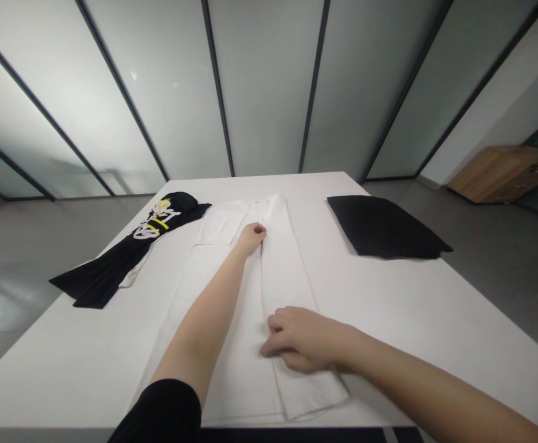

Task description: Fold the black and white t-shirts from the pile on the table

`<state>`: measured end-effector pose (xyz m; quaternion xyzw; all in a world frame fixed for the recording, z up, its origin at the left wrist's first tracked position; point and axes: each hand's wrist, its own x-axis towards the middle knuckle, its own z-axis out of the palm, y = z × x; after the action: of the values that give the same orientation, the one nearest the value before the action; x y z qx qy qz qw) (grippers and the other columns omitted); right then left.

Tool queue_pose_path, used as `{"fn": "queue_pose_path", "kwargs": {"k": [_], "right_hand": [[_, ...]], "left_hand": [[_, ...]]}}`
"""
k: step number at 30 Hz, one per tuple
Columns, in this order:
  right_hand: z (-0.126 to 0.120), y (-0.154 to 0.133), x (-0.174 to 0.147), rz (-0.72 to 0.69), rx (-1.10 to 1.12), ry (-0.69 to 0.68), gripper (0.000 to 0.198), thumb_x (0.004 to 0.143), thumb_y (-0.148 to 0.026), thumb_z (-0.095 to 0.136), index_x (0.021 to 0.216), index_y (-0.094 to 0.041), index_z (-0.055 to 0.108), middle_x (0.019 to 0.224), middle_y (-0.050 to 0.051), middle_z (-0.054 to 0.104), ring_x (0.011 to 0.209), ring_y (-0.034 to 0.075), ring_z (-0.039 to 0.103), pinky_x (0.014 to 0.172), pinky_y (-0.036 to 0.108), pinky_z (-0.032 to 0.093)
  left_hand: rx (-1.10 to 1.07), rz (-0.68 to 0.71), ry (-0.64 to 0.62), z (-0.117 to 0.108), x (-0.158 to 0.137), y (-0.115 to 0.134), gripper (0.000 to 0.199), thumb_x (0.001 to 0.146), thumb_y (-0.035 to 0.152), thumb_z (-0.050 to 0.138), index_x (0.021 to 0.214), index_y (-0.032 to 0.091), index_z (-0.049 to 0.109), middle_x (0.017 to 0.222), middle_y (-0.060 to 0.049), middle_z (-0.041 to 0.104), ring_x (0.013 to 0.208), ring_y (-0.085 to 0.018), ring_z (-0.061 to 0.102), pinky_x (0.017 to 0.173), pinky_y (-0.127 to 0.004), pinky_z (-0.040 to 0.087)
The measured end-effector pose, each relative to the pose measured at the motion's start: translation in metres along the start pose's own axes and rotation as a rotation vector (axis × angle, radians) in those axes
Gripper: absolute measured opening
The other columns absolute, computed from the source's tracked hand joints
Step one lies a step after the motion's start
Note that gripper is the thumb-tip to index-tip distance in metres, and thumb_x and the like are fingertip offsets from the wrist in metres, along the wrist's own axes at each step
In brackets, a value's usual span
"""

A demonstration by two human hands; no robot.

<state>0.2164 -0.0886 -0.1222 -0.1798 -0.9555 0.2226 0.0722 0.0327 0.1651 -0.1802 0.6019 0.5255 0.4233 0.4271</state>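
White trousers (232, 344) lie lengthwise on the white table, with a patch pocket (220, 227) at the far left of them. One long strip of the cloth is folded over on the right side, its inner edge running down the middle. My left hand (253, 237), arm stretched out, pinches that edge near the far end. Lower down, my right hand (303, 339) is closed on the same folded edge near the hem; its fingertips are slightly blurred. The garment's outline on the left is faint against the tabletop.
On the left of the table (435, 320) lies a black garment (112, 264) with a white and yellow print, partly overhanging the edge. A flat black folded piece (384, 227) sits at the right. Beyond stand frosted glass panels (264, 86) and a wooden cabinet (504, 172).
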Motion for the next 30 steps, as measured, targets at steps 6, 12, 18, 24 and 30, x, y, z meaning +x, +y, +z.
{"fn": "queue_pose_path", "kwargs": {"k": [6, 12, 18, 24, 30], "right_hand": [[0.004, -0.006, 0.001, -0.102, -0.088, -0.033, 0.007, 0.080, -0.020, 0.071, 0.084, -0.023, 0.075, 0.089, 0.005, 0.061, 0.083, 0.022, 0.051, 0.077, 0.036, 0.041], [0.004, -0.009, 0.004, -0.107, 0.042, 0.019, 0.014, 0.080, -0.018, 0.073, 0.094, -0.022, 0.074, 0.094, 0.004, 0.061, 0.085, 0.021, 0.053, 0.081, 0.034, 0.044], [0.023, -0.005, 0.001, -0.245, 0.362, 0.046, 0.035, 0.089, -0.044, 0.082, 0.115, -0.022, 0.077, 0.102, 0.005, 0.066, 0.090, 0.020, 0.063, 0.088, 0.035, 0.051], [0.012, 0.003, -0.013, 0.100, 0.260, 0.239, 0.035, 0.101, -0.036, 0.068, 0.133, -0.023, 0.072, 0.134, 0.014, 0.069, 0.128, 0.028, 0.063, 0.112, 0.047, 0.048], [0.012, 0.012, -0.023, 0.575, -0.013, -0.023, 0.094, 0.097, -0.064, 0.070, 0.174, -0.027, 0.032, 0.183, 0.019, 0.011, 0.166, 0.052, 0.002, 0.128, 0.074, 0.011]], "left_hand": [[0.082, 0.041, 0.011, -0.001, -0.002, -0.002, 0.011, 0.075, 0.011, 0.072, 0.080, 0.021, 0.070, 0.070, 0.002, 0.067, 0.067, -0.016, 0.061, 0.074, -0.029, 0.050], [0.133, 0.058, 0.008, -0.001, -0.003, -0.001, 0.007, 0.078, 0.014, 0.072, 0.079, 0.021, 0.069, 0.071, 0.001, 0.068, 0.070, -0.017, 0.063, 0.076, -0.029, 0.051], [0.242, 0.075, 0.008, -0.003, -0.007, 0.003, 0.011, 0.078, 0.020, 0.076, 0.086, 0.020, 0.070, 0.076, 0.000, 0.070, 0.073, -0.017, 0.064, 0.077, -0.030, 0.052], [0.322, 0.084, 0.030, -0.002, -0.008, 0.008, 0.017, 0.079, 0.014, 0.073, 0.095, 0.020, 0.072, 0.087, -0.001, 0.074, 0.077, -0.016, 0.067, 0.083, -0.030, 0.054], [0.350, 0.103, 0.046, -0.001, -0.011, 0.010, 0.022, 0.083, 0.013, 0.069, 0.103, 0.020, 0.075, 0.092, -0.002, 0.076, 0.077, -0.016, 0.068, 0.086, -0.030, 0.055]]}}
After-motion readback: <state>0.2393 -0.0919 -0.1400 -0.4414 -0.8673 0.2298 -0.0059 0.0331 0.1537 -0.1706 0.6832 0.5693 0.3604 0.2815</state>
